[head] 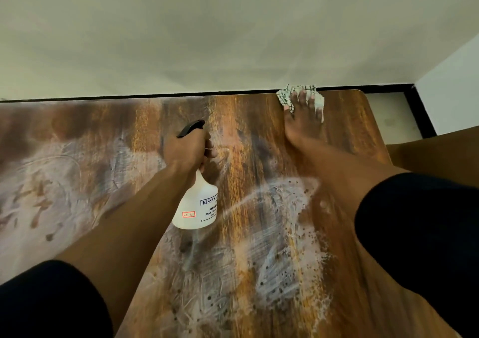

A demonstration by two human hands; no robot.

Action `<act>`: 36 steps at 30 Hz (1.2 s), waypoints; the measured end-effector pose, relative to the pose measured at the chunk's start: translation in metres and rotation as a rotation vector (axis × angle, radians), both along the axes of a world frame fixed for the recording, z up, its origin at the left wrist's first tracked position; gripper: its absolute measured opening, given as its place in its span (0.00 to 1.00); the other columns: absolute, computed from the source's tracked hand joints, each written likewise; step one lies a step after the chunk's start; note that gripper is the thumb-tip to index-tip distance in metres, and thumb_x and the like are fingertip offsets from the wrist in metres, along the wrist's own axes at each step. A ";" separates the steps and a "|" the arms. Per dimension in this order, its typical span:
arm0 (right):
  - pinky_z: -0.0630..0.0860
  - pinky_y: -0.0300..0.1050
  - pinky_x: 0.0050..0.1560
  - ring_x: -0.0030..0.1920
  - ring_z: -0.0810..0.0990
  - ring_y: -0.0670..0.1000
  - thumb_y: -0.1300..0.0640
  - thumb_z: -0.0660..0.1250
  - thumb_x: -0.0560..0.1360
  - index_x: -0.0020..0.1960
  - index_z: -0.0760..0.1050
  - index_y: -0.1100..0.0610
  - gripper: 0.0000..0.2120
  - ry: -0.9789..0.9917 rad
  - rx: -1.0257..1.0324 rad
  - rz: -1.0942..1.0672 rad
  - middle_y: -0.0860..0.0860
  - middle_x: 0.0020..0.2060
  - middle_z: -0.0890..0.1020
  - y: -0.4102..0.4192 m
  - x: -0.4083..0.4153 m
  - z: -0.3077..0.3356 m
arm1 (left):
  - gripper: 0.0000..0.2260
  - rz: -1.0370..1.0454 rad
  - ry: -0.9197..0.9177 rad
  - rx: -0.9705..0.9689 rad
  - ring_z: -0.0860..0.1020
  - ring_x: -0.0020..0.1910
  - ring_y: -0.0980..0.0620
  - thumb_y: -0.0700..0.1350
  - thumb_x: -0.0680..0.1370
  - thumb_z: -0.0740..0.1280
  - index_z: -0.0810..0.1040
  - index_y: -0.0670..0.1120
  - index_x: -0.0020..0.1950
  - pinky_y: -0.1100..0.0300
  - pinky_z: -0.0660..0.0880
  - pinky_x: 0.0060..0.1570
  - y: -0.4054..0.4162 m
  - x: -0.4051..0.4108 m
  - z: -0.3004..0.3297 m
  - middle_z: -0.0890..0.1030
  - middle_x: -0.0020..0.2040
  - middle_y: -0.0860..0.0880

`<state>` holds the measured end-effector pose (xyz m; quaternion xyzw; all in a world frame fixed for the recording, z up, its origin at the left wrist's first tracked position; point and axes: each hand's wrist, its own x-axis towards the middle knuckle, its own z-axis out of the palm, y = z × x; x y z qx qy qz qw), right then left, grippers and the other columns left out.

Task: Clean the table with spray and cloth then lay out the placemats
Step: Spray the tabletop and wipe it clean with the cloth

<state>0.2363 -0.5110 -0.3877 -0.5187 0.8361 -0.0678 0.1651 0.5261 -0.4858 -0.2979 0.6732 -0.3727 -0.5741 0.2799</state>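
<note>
Your right hand (302, 122) presses the checked cloth (300, 96) flat against the far edge of the wooden surface (248, 135), fingers (302, 97) spread straight over it, close to the pale wall (233, 31). Your left hand (186, 148) grips the white spray bottle (195, 205) by its black trigger head, held above the middle of the surface. White foamy streaks (282, 234) smear the wood nearer you.

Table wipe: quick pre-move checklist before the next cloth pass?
1. Cloth under right hand, fingers spread flat on it: ok.
2. Cloth at far edge of table, by the wall: ok, pull back toward the body next.
3. Spray bottle gripped by left hand, lifted off the wood: ok.
4. Wet streaks left near the body: not ok, still to wipe.
5. Placemats in view: not ok, none seen.
</note>
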 end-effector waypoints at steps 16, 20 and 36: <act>0.39 0.60 0.81 0.83 0.39 0.54 0.43 0.50 0.86 0.84 0.45 0.46 0.30 -0.024 0.026 0.761 0.47 0.84 0.43 -0.048 0.223 0.007 | 0.11 0.222 -0.029 -0.014 0.81 0.31 0.48 0.37 0.77 0.67 0.78 0.53 0.40 0.57 0.68 0.30 0.055 0.053 0.011 0.83 0.35 0.43; 0.39 0.54 0.80 0.83 0.40 0.50 0.42 0.49 0.87 0.84 0.46 0.45 0.28 -0.032 0.009 0.894 0.45 0.84 0.45 -0.022 0.173 0.006 | 0.08 0.257 -0.041 0.005 0.81 0.30 0.48 0.37 0.76 0.67 0.81 0.48 0.41 0.58 0.68 0.27 0.063 0.043 0.015 0.83 0.35 0.43; 0.40 0.59 0.82 0.83 0.39 0.55 0.45 0.49 0.87 0.84 0.45 0.48 0.29 -0.071 0.035 0.549 0.48 0.83 0.42 0.032 0.155 0.015 | 0.10 0.337 -0.075 -0.030 0.78 0.35 0.44 0.38 0.75 0.68 0.81 0.52 0.39 0.56 0.70 0.32 0.109 0.036 0.037 0.84 0.33 0.44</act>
